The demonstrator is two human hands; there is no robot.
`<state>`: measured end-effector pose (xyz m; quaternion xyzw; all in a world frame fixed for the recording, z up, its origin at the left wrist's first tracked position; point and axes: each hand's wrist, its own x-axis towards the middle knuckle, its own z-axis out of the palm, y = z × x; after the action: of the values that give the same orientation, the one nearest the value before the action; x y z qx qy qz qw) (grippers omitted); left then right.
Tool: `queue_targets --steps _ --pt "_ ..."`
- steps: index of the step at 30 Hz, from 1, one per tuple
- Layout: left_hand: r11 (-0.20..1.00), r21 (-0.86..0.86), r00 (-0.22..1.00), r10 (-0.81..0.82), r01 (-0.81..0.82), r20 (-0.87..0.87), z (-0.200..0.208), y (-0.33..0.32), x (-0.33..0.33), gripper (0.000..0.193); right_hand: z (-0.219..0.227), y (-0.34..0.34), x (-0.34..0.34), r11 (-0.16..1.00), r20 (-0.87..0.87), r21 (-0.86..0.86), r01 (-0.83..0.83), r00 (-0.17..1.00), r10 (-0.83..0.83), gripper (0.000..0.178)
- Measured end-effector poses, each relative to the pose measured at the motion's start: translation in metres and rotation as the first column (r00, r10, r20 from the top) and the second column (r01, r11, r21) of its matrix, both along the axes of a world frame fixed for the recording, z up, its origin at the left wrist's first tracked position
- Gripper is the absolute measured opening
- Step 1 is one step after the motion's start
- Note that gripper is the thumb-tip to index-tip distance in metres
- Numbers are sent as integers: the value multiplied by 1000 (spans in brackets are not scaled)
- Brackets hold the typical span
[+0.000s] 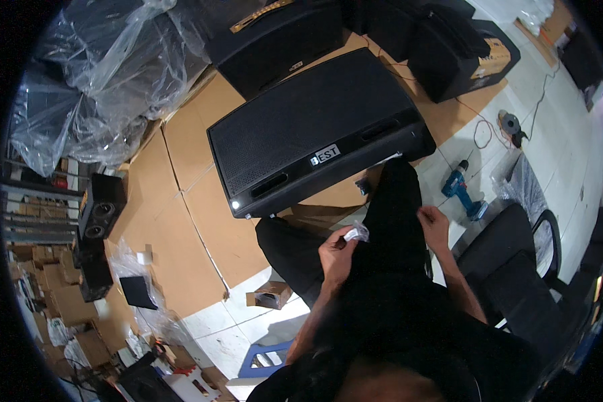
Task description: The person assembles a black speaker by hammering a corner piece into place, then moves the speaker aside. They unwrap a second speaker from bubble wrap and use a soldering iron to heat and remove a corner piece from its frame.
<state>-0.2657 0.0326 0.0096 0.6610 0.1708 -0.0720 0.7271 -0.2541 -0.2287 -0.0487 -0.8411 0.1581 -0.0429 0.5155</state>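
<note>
My left hand is closed on a small piece wrapped in clear plastic, held over my lap between thumb and fingers. What lies inside the wrap is too small to make out. To the right of my thigh, my right hand is raised with its fingers curled together. Anything in that pinch is too small to see. In front of my knees a large black speaker cabinet with a mesh grille lies across cardboard. A small dark part sits between my legs, close to the cabinet.
A blue cordless drill lies on the tiles at right, with a black chair nearer. More black cabinets stand behind. An opened small carton and a blue plastic stool are at left. Thin cables trail across the floor.
</note>
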Motion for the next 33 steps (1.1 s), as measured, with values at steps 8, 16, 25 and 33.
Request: queue_targets --steps 8,16,25,33 --pt "987 12 986 -158 157 62 -1 -7 -5 30 103 78 17 760 67 -215 -614 767 639 13" --pt "954 204 960 -249 220 129 0 -4 -11 32 103 76 12 682 -3 -152 -715 690 723 18" --pt "883 320 938 -340 344 -71 -2 -1 -13 26 88 70 9 723 -75 -41 -690 724 686 11" --pt "926 178 943 -318 332 -103 5 -3 -14 24 76 69 4 641 49 -311 -702 662 748 12"
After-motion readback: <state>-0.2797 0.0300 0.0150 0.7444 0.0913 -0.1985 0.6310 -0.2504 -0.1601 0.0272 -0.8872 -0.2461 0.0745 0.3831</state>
